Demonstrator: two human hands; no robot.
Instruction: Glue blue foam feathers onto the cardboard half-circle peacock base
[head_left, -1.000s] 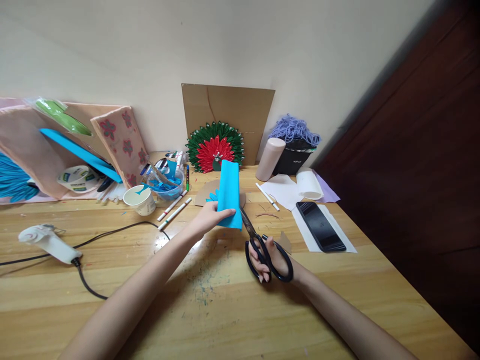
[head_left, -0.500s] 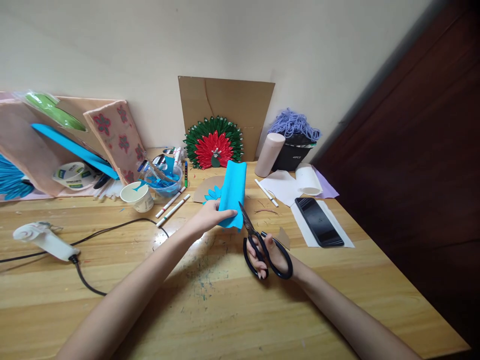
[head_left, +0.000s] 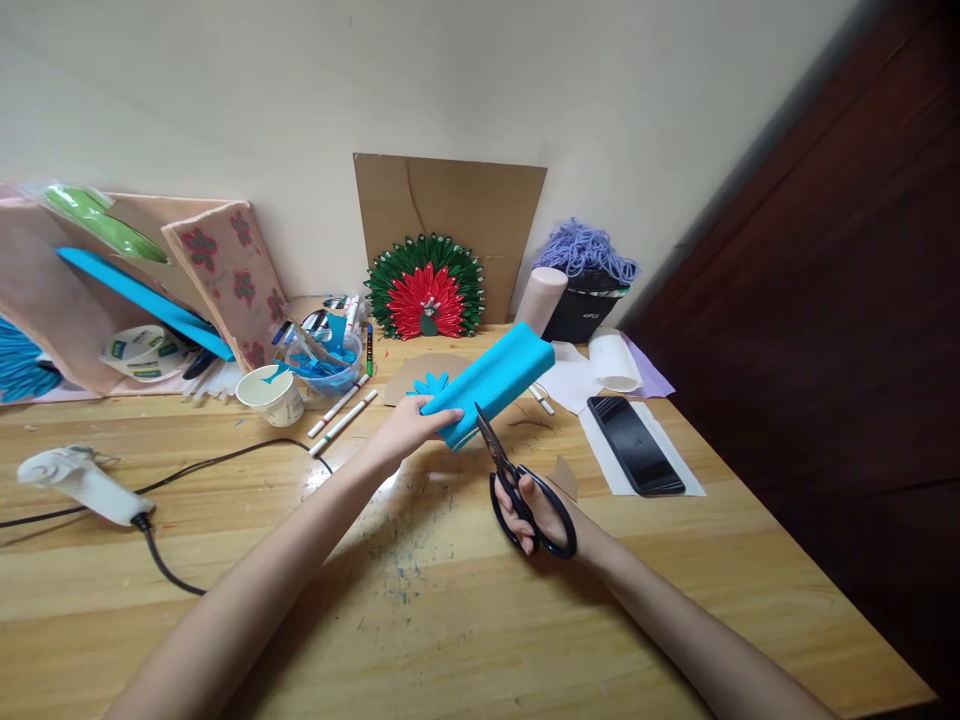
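Note:
A folded strip of bright blue crepe paper is pinched at its lower left end by my left hand. It slants up to the right above the table. My right hand grips black-handled scissors by the loops, and their dark blades meet the paper's lower edge near my left thumb. Whether the blades have cut in I cannot tell. Behind the paper, blue petals lie on a rounded piece of cardboard.
A glue gun with its cord lies left. A paper cup, a bowl of blue scraps and markers stand nearby. A red-green peacock fan leans on cardboard behind. A phone lies right.
The blue paper has swung from nearly upright to slanting right. The scissor handles have moved closer together, while both hands stay in about the same place.

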